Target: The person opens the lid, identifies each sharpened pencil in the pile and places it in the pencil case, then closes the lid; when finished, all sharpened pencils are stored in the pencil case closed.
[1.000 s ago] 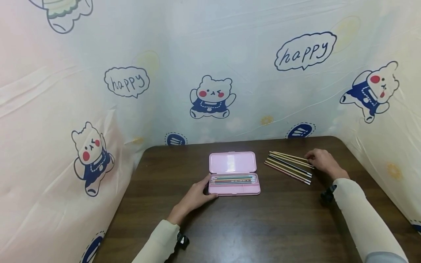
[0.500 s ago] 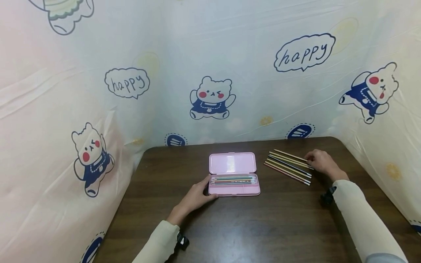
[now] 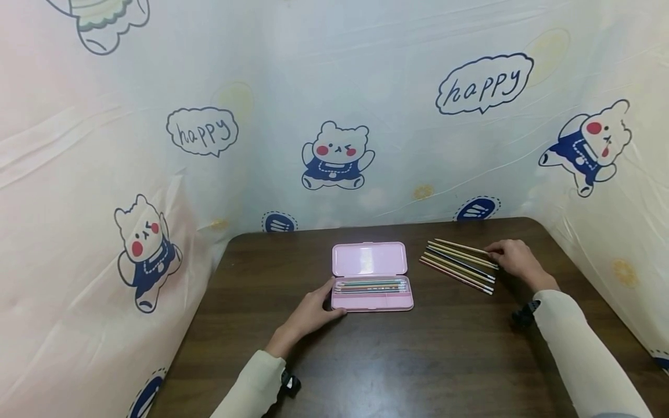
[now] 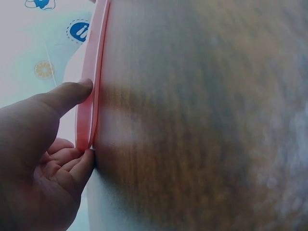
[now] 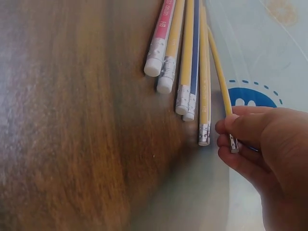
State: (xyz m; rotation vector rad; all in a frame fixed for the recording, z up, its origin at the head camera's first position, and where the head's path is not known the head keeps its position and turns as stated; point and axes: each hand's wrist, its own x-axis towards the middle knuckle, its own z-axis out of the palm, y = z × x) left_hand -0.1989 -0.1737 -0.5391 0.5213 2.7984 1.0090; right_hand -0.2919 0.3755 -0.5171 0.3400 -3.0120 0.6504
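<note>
In the head view an open pink pencil case lies mid-table, with several pencils in its back compartment. My left hand holds its left front corner. Thumb on the front wall and fingers curled at the corner show in the left wrist view, where the case is seen edge-on. To the right, my right hand pinches one yellow pencil near its eraser end between thumb and fingers. That pencil angles away from a fanned row of others, including a red pencil and a dark blue pencil.
The brown wooden table ends behind the case and pencils at a patterned cloth backdrop. The case's lid lies folded back toward the far edge. Dark wrist cameras sit on both sleeves.
The yellow pencil in my right hand has separated from the row, its far tip swinging away from the others. The right hand shifts slightly right. My left hand stays on the case.
</note>
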